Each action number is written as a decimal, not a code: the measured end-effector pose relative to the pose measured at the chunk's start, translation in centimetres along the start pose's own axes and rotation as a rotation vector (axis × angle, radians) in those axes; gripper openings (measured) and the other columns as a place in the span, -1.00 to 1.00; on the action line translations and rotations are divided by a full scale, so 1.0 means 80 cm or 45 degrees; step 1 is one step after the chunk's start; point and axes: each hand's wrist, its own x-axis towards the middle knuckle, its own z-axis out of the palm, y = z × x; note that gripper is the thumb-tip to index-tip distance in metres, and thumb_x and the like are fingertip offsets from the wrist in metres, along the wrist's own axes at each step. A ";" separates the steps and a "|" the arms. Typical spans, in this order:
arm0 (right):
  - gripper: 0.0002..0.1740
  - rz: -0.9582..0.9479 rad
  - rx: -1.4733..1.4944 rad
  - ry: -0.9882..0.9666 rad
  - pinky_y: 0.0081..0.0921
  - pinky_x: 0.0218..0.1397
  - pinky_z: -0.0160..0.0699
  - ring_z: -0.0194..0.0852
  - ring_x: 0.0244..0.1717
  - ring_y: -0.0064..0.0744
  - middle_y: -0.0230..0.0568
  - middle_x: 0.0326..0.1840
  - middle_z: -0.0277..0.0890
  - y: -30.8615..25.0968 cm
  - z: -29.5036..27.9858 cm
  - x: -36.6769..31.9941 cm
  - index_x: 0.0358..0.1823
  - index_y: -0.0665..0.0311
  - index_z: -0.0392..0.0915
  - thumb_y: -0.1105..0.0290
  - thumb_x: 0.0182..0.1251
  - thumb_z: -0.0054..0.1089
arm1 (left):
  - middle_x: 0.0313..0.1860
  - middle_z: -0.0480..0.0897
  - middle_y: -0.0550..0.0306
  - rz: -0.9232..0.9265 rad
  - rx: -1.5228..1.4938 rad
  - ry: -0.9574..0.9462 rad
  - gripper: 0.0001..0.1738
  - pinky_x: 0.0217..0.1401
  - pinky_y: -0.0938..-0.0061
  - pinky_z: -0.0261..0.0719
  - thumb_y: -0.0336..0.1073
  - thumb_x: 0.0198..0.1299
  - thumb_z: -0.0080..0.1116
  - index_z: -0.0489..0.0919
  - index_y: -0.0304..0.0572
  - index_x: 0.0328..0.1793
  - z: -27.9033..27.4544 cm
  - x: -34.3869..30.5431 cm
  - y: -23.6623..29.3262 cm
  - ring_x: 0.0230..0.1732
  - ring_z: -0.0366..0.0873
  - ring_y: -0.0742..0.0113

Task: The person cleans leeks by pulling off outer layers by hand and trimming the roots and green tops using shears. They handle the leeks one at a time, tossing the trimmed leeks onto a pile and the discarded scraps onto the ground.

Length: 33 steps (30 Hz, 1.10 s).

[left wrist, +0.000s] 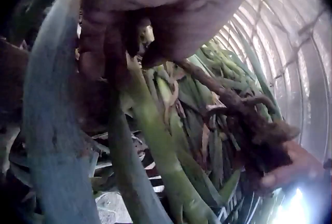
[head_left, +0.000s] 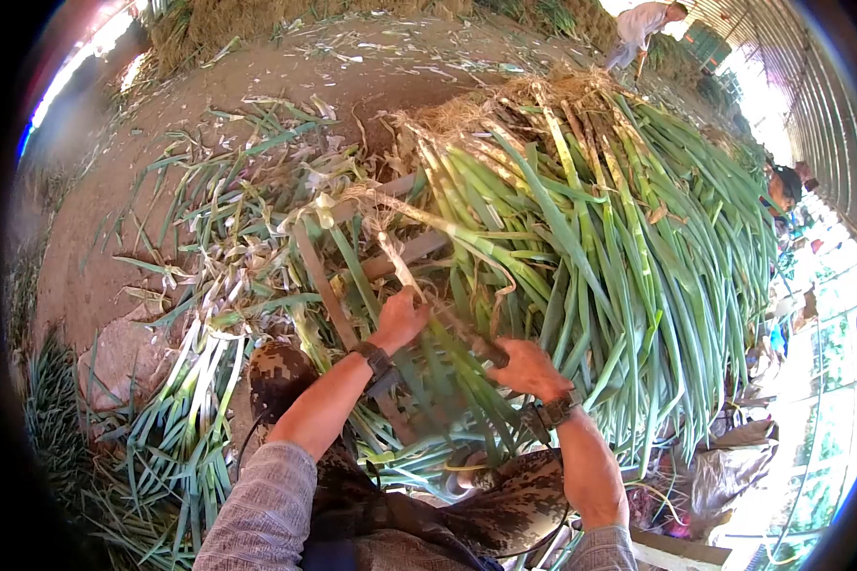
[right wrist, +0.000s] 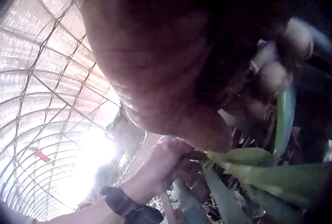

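Note:
In the head view, the left hand (head_left: 400, 322) grips a long green onion (head_left: 395, 262), its pale root end pointing up and its green leaves hanging below the fist. My right hand (head_left: 528, 368), lower and to the right, pinches a dark brown withered strip (head_left: 467, 333) that stretches toward the left hand. The left wrist view has the left hand (left wrist: 176, 11) large at the top over green stalks (left wrist: 155, 125), and the strip (left wrist: 233, 105) running down to the right hand (left wrist: 295, 169). The right wrist view shows the right hand (right wrist: 161, 53) close up, partly dark.
A big pile of green onions (head_left: 628, 257) lies at the right across wooden bars (head_left: 324, 276). Peeled scraps (head_left: 248, 228) cover the ground at the left, with onions (head_left: 195, 400) below them. A person (head_left: 643, 27) bends at the back right under the arched roof.

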 end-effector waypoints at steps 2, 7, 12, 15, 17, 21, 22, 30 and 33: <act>-0.48 -0.024 -0.015 0.027 -0.06 0.17 0.53 0.59 0.05 0.19 0.14 -0.02 0.65 0.002 0.003 0.000 0.10 0.18 0.62 0.10 0.12 0.27 | -0.40 0.65 -0.21 -0.112 -0.097 0.031 -0.65 -0.36 0.07 0.55 -0.19 0.23 0.30 0.56 -0.37 -0.07 0.004 0.004 -0.008 -0.40 0.65 -0.06; -0.47 -0.065 -0.008 0.104 -0.05 0.14 0.54 0.59 0.03 0.20 0.14 -0.05 0.65 0.013 0.012 0.007 0.12 0.16 0.61 0.09 0.13 0.27 | -0.48 0.59 0.10 -0.710 -1.001 -0.051 -0.80 -0.50 0.23 0.51 -0.21 0.30 0.28 0.56 -0.16 -0.19 -0.010 0.014 0.002 -0.51 0.57 0.25; -0.48 -0.192 -0.093 0.335 -0.05 0.01 0.61 0.63 -0.11 0.19 0.10 -0.17 0.67 0.009 0.015 0.009 0.10 0.20 0.60 0.13 0.13 0.33 | -0.49 0.55 0.38 -0.671 -1.583 -0.097 -0.86 -0.54 0.48 0.37 -0.19 0.35 0.27 0.54 0.06 -0.22 -0.018 0.011 0.040 -0.52 0.48 0.50; -0.50 -0.252 0.028 0.613 -0.06 -0.05 0.63 0.66 -0.17 0.14 0.06 -0.22 0.68 0.010 0.020 0.011 0.10 0.14 0.60 0.17 0.11 0.37 | -0.35 0.60 0.40 -0.500 -1.644 -0.223 -0.82 -0.42 0.48 0.43 -0.11 0.34 0.29 0.58 0.05 -0.10 -0.020 0.011 0.032 -0.40 0.53 0.51; -0.51 -0.208 -0.033 0.717 -0.08 -0.08 0.64 0.67 -0.20 0.11 0.03 -0.27 0.68 0.004 0.012 0.007 0.09 0.11 0.61 0.18 0.10 0.39 | -0.22 0.65 0.31 -0.469 -1.642 -0.172 -0.66 -0.18 0.36 0.53 0.01 0.35 0.27 0.61 -0.03 0.03 -0.019 0.012 0.035 -0.23 0.57 0.44; -0.52 -0.495 -0.069 0.728 -0.06 -0.10 0.64 0.67 -0.24 0.11 0.02 -0.33 0.68 0.003 0.020 0.010 0.07 0.18 0.60 0.20 0.10 0.39 | -0.15 0.65 0.32 -0.395 -1.688 -0.216 -0.68 -0.03 0.31 0.55 -0.02 0.39 0.23 0.61 -0.03 0.07 -0.009 0.010 0.036 -0.12 0.58 0.41; -0.52 -0.396 -0.071 0.746 -0.05 -0.11 0.64 0.67 -0.25 0.11 0.02 -0.33 0.67 0.001 0.018 0.012 0.07 0.18 0.60 0.20 0.10 0.39 | -0.10 0.64 0.31 -0.355 -1.626 -0.220 -0.68 0.04 0.28 0.57 -0.03 0.41 0.21 0.59 -0.02 0.11 -0.010 0.008 0.036 -0.04 0.60 0.38; -0.51 -0.362 -0.028 0.749 -0.09 -0.07 0.65 0.67 -0.21 0.09 0.01 -0.27 0.69 -0.016 0.003 0.001 0.08 0.18 0.61 0.16 0.12 0.37 | 0.03 0.57 0.24 -0.347 -1.829 -0.391 -0.70 0.25 0.16 0.48 -0.07 0.52 0.04 0.49 -0.04 0.19 -0.038 -0.018 0.067 0.10 0.54 0.25; -0.49 -0.376 -0.060 0.675 -0.10 -0.04 0.65 0.67 -0.18 0.09 0.02 -0.24 0.69 -0.022 -0.004 -0.005 0.12 0.15 0.61 0.15 0.12 0.37 | 0.04 0.60 0.21 -0.380 -1.846 -0.392 -0.68 0.26 0.24 0.53 -0.11 0.55 -0.05 0.50 -0.12 0.21 -0.053 -0.032 0.083 0.09 0.55 0.30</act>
